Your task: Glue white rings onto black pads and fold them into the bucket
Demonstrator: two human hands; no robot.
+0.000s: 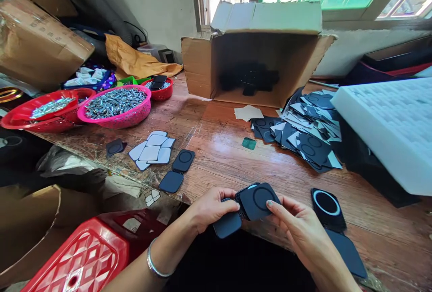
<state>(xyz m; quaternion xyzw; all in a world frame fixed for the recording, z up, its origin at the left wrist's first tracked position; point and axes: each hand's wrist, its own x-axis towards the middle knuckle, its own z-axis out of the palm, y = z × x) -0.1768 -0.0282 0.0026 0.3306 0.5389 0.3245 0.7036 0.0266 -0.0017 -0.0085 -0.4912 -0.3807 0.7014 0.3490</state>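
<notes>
My left hand (216, 208) is closed on a dark folding wireless charger (227, 224), thumb on its plain half. Between thumb and fingers, my right hand (295, 220) pinches a dark square pad (256, 202) marked with a ring. This pad lies over the charger's other half, tilted to it, and a bit of pale ring shows at the upper edge. Whether the pad is stuck down I cannot tell. To the right, another unfolded charger (329, 211) shows a white ring. Beyond my left hand rests an unfolded charger (183, 160) with a dark ringed face.
A pile of dark ringed pads (313, 148) lies at right beside white foam (388, 121). White-backed pieces (153, 148) lie left. An open carton (199, 67) holding dark items stands behind. Baskets (135, 119) of metal parts line the left; a red stool (111, 256) stands below.
</notes>
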